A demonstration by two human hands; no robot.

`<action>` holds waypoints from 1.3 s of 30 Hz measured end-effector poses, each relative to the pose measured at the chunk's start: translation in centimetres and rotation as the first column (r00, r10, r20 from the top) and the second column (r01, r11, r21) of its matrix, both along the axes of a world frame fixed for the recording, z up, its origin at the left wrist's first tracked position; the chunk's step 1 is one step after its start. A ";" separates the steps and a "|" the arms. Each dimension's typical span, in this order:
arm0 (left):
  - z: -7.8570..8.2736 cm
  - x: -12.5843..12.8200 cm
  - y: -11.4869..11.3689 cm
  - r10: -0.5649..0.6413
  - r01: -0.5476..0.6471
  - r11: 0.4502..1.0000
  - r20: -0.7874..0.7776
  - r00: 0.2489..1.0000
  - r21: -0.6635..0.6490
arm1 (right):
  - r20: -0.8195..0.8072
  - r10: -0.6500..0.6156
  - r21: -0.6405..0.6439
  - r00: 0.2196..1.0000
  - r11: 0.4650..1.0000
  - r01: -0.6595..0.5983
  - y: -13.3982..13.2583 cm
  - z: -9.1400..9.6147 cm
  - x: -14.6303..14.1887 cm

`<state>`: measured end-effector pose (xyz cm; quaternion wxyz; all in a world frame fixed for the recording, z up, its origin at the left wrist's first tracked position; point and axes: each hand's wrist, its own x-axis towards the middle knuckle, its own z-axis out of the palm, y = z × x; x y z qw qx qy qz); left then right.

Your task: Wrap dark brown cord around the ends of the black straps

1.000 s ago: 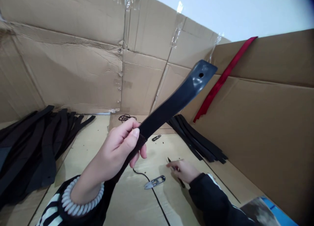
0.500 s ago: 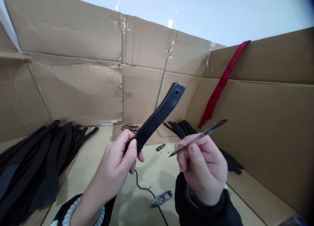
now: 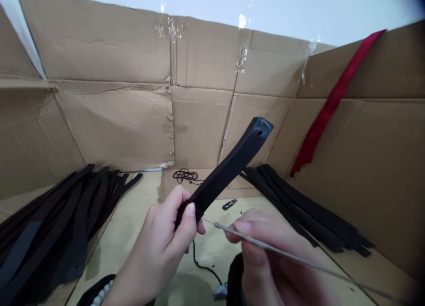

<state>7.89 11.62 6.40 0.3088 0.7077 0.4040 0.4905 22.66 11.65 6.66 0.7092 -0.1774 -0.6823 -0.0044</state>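
My left hand (image 3: 169,244) is closed around the lower end of a black curved strip-like piece (image 3: 229,169), with the thumb pressed on its face. The piece slants up to the right and has a small round hole near its squared tip. A dark cord (image 3: 202,265) runs down below this hand. My right hand (image 3: 272,257) pinches a slim pointed metal tool (image 3: 282,252) between thumb and fingers. Its thin tip points left, close to the black piece beside my left fingers; whether it touches cannot be seen.
Dark strips (image 3: 63,226) lie heaped at the left, and more black strips (image 3: 308,213) at the right. Small thread snips (image 3: 229,204) and a coiled cord (image 3: 186,176) lie farther back. Other snips (image 3: 221,292) are partly hidden. Cardboard walls (image 3: 116,129) surround the table; a red strip (image 3: 338,98) hangs right.
My right hand has moved lower and nearer the camera, turning the tool so its tip meets the area by my left fingers. The view has shifted; the left hand keeps its grip.
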 end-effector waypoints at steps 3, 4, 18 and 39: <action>0.0 -0.1 0.0 0.018 -0.018 1.000 -0.016 1.000 0.007 | 0.093 0.018 0.015 0.995 1.000 -0.020 0.0 0.6 0.2; 0.0 -0.1 0.0 0.017 -0.017 1.000 -0.017 1.000 0.001 | 0.123 0.021 0.005 0.992 1.000 -0.022 0.1 0.6 0.3; -0.1 -0.1 -0.1 0.003 -0.003 0.999 0.010 1.000 -0.034 | 0.200 0.003 -0.007 0.980 1.000 -0.002 -0.1 1.2 0.7; 0.0 0.0 -0.1 -0.005 0.016 0.995 0.109 0.994 -0.096 | 0.250 -0.106 0.087 0.962 0.992 0.087 0.3 0.7 0.6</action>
